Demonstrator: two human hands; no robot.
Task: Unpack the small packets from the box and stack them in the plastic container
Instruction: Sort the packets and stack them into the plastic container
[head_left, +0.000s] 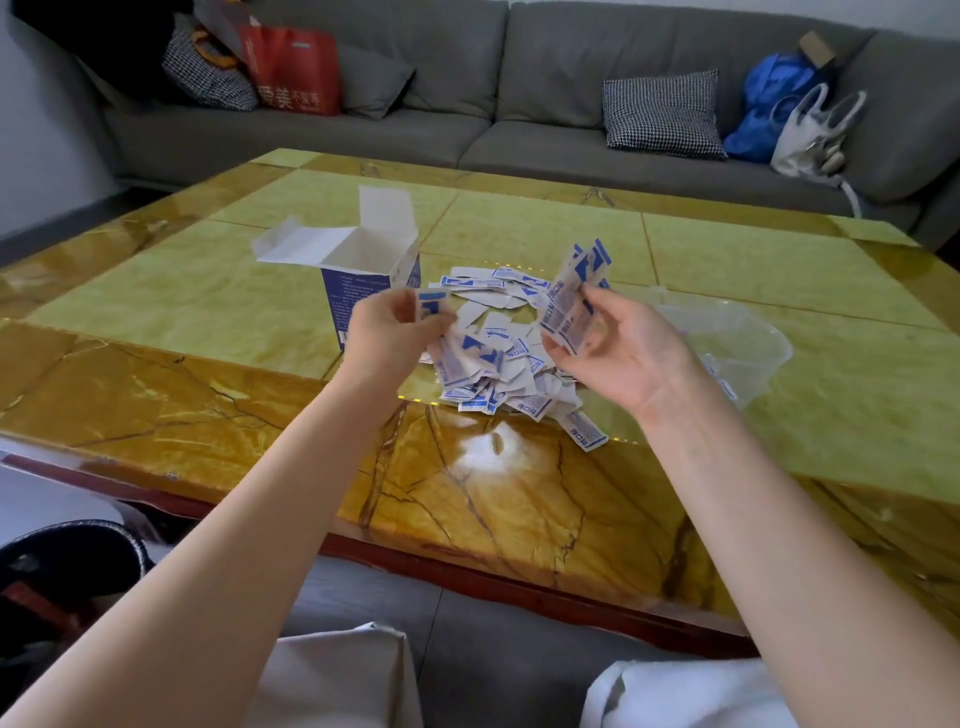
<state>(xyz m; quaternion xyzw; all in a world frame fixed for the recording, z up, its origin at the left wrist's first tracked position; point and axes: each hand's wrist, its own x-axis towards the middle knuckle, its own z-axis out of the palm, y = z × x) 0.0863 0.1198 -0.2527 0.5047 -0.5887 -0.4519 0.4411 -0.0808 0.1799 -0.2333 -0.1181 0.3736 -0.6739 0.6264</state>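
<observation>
One packet (430, 307) is getting pinched in your left hand (390, 332) while your right hand (618, 349) is gripping a fanned stack (574, 296) over the pile (493, 348), so square those edges before reaching for the container (737, 348).

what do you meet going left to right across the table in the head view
box → left hand pinching one packet → pile of packets → right hand holding a stack → plastic container
</observation>
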